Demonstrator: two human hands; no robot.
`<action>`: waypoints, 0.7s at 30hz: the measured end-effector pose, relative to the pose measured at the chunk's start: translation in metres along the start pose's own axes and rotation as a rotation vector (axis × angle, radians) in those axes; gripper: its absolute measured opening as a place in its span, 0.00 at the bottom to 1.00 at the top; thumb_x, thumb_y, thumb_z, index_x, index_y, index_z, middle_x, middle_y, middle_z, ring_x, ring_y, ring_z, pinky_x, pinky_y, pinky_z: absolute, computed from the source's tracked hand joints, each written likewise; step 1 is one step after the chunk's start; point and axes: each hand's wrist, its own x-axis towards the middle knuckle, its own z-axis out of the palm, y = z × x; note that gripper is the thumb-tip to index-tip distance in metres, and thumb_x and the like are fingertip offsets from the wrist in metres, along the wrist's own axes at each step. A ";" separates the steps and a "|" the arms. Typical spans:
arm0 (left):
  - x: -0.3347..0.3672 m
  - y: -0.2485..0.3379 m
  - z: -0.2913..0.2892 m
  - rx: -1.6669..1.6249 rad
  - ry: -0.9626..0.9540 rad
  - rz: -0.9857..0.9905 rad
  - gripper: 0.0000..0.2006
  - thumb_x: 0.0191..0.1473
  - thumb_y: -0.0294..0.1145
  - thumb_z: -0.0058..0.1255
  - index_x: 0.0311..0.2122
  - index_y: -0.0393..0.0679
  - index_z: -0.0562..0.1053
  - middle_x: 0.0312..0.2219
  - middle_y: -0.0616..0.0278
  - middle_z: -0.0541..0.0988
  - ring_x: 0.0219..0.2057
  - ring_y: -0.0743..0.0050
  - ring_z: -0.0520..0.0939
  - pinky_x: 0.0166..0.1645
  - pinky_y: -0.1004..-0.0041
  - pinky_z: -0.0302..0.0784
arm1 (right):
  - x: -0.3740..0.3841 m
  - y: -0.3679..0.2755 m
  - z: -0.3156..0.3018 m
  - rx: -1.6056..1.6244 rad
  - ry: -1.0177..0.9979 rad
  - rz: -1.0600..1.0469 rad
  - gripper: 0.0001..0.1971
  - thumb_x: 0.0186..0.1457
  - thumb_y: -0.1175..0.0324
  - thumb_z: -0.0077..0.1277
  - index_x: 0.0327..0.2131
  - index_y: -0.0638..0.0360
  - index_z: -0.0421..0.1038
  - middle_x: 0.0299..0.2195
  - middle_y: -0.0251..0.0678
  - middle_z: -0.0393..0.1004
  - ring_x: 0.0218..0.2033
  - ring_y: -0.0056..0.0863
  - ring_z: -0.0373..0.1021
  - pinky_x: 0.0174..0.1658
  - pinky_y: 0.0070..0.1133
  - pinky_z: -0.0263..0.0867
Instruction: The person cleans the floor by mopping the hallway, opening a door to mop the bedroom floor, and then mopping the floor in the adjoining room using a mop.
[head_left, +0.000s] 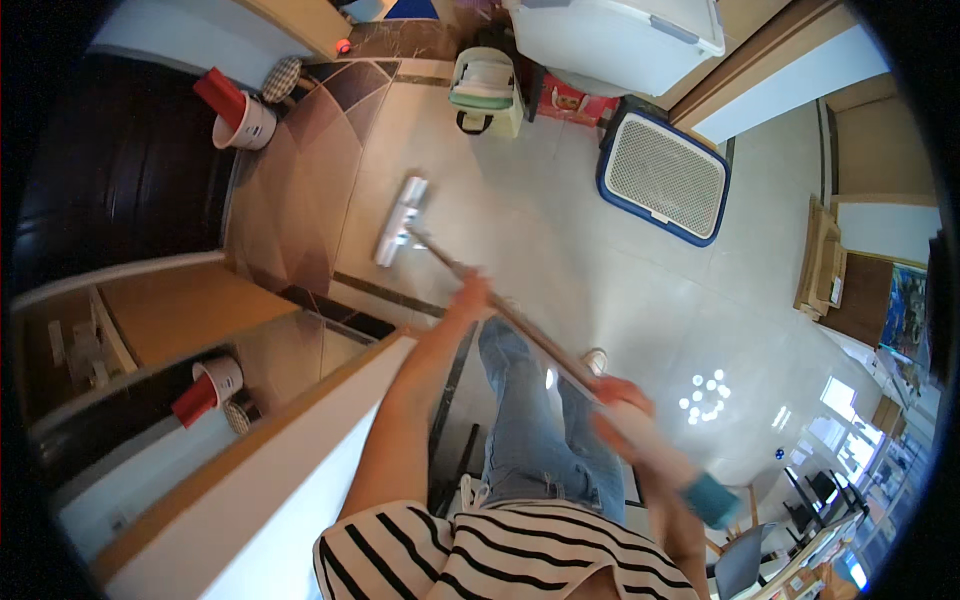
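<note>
A flat mop with a long brown pole (pixel 545 343) slants across the view, its pale head (pixel 403 221) resting on the light tiled floor ahead and left. My left hand (pixel 473 294) is closed round the lower part of the pole. Higher up, my right hand (pixel 622 400) grips the same pole near its pale upper section, slightly smeared by motion. Beyond it the pole ends in a teal tip (pixel 711 500) beside my right forearm. My jeans and one light shoe show beneath the pole.
A blue-rimmed grated tray (pixel 665 175) lies ahead on the right. A pale green bag (pixel 488 92) and a white storage bin (pixel 620 40) stand at the far side. Left are a white bucket (pixel 245 125) and a mirrored cabinet edge (pixel 250 440). A grey chair (pixel 742 560) stands lower right.
</note>
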 end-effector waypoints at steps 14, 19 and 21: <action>0.010 0.526 0.058 -0.716 -0.682 0.319 0.06 0.30 0.24 0.45 0.21 0.42 0.69 0.24 0.58 0.71 0.33 0.63 0.70 0.34 0.69 0.67 | -0.275 -0.119 -0.223 -0.945 0.298 -1.032 0.07 0.34 0.67 0.49 0.21 0.54 0.64 0.19 0.31 0.64 0.22 0.25 0.63 0.27 0.21 0.60; 0.012 0.455 -0.035 -0.613 -0.541 0.334 0.06 0.29 0.22 0.44 0.20 0.41 0.68 0.24 0.55 0.70 0.33 0.57 0.69 0.38 0.65 0.66 | -0.287 -0.124 -0.258 -1.005 0.409 -1.085 0.05 0.39 0.64 0.44 0.19 0.52 0.64 0.15 0.29 0.63 0.19 0.24 0.63 0.21 0.19 0.58; 0.010 0.396 -0.029 -0.585 -0.359 0.236 0.06 0.26 0.23 0.46 0.18 0.42 0.67 0.20 0.54 0.69 0.29 0.56 0.70 0.38 0.61 0.65 | -0.258 -0.111 -0.258 -1.290 0.439 -1.089 0.06 0.40 0.63 0.42 0.19 0.51 0.64 0.14 0.28 0.62 0.17 0.23 0.63 0.19 0.19 0.58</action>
